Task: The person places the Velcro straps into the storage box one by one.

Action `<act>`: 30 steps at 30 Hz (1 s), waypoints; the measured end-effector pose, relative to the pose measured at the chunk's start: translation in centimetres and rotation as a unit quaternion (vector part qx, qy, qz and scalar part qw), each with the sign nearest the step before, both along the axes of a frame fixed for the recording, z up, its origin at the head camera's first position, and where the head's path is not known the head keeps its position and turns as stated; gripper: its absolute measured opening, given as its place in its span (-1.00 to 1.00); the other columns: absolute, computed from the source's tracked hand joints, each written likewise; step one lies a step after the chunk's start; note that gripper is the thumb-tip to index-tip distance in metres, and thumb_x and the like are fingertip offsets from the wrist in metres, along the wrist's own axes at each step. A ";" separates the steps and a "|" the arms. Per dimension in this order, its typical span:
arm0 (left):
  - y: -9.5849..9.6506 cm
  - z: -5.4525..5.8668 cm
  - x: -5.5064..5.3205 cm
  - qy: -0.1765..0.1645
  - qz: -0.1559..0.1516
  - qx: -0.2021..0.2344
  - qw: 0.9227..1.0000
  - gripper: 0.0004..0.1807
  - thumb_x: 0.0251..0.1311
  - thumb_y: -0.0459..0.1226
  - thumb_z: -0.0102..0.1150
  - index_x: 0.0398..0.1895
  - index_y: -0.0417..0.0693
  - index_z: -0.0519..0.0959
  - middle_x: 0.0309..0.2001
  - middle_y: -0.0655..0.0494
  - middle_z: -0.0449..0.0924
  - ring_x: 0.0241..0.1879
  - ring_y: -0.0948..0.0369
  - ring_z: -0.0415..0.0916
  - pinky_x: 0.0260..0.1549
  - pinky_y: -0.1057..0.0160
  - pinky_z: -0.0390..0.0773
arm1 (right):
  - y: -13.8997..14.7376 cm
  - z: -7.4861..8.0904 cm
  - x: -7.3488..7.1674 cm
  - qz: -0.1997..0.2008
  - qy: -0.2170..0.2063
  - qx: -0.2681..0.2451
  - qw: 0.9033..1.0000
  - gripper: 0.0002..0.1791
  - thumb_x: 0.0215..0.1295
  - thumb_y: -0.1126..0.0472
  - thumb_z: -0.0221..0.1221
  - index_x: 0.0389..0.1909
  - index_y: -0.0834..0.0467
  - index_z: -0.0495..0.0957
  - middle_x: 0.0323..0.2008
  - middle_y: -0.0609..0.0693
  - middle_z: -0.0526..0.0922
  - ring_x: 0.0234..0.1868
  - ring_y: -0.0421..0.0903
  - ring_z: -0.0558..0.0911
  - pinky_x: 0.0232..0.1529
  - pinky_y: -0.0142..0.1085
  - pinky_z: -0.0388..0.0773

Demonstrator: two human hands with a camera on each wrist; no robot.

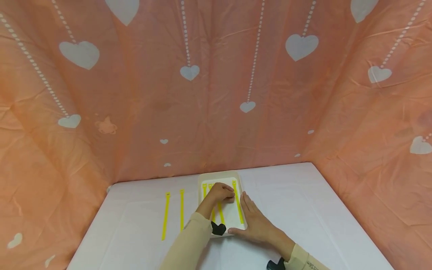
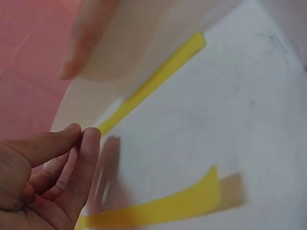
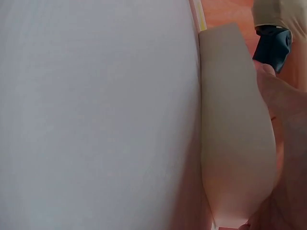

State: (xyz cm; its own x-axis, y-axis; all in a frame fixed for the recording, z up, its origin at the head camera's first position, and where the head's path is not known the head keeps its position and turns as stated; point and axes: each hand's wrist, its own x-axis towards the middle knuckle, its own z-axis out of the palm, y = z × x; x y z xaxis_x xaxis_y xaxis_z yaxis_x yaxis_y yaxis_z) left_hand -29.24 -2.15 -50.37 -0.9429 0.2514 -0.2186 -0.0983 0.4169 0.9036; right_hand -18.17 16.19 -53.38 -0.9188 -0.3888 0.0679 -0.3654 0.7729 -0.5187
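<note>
A cream tray (image 1: 217, 175) holds several flat yellow straps with small slotted heads. Over it, my left hand (image 1: 221, 193) has thumb and forefinger pinched together at the rightmost yellow strap (image 1: 238, 206). The left wrist view shows that strap (image 2: 153, 84) running from the fingertips along the tray's side wall, its far part hidden behind the hand. Below it lies another yellow strap (image 2: 153, 209), its end lifted and casting a shadow. My right hand (image 1: 258, 223), fingers straight, rests along the tray's right side; in the right wrist view it lies beside the tray's outer wall (image 3: 235, 120).
Two more yellow straps, one further left (image 1: 165, 215) and one nearer the tray (image 1: 182, 208), lie on the white tabletop (image 1: 135, 225). An orange curtain (image 1: 216, 123) with white hearts encloses the table at the back and sides. Black bands (image 1: 218, 228) circle the wrists.
</note>
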 end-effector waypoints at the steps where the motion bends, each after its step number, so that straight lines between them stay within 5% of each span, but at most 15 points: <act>1: -0.2 0.2 0.1 0.003 -0.003 0.004 1.000 -0.80 0.32 -0.39 0.39 -0.06 -0.37 0.75 -0.31 -0.04 0.80 -0.32 0.16 0.79 -0.18 0.27 0.77 | 0.0 0.0 0.0 -0.001 -0.001 0.000 1.000 0.45 0.24 -0.53 0.31 0.70 0.41 -0.15 0.73 0.32 -0.20 0.72 0.27 -0.05 0.64 0.19 0.13; 12: -2.6 0.8 0.5 0.007 -0.022 0.080 0.997 -0.71 0.41 -0.46 0.28 0.10 -0.53 0.64 -0.17 -0.21 0.79 -0.15 0.04 0.80 -0.04 0.13 0.81 | -0.1 0.0 -0.1 -0.001 0.005 0.007 1.000 0.46 0.24 -0.53 0.30 0.69 0.43 -0.16 0.72 0.33 -0.20 0.72 0.27 -0.05 0.64 0.17 0.12; 18: -4.9 1.2 1.0 0.022 -0.021 0.087 0.996 -0.71 0.43 -0.44 0.29 0.09 -0.53 0.62 -0.15 -0.24 0.78 -0.16 0.04 0.80 -0.01 0.08 0.80 | -0.2 0.0 -0.1 -0.007 -0.003 0.006 1.000 0.46 0.22 -0.55 0.30 0.70 0.40 -0.16 0.73 0.30 -0.20 0.73 0.25 -0.05 0.64 0.17 0.13; 30: -9.8 1.7 2.5 0.039 0.025 0.090 0.995 -0.71 0.47 -0.41 0.28 0.11 -0.49 0.61 -0.06 -0.34 0.75 -0.11 -0.02 0.79 0.02 0.06 0.79 | -0.2 0.0 0.1 -0.008 -0.008 0.000 1.000 0.46 0.23 -0.55 0.29 0.71 0.38 -0.18 0.74 0.29 -0.21 0.73 0.24 -0.05 0.65 0.16 0.13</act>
State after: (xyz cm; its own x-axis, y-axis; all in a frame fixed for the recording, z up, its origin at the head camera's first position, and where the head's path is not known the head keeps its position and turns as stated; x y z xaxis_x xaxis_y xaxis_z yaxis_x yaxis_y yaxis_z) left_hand -26.78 -11.91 -48.63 -0.9674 0.2321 -0.1011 -0.0425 0.2448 0.9686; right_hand -18.08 15.95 -53.41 -0.9257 -0.3745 0.0529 -0.3450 0.7789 -0.5237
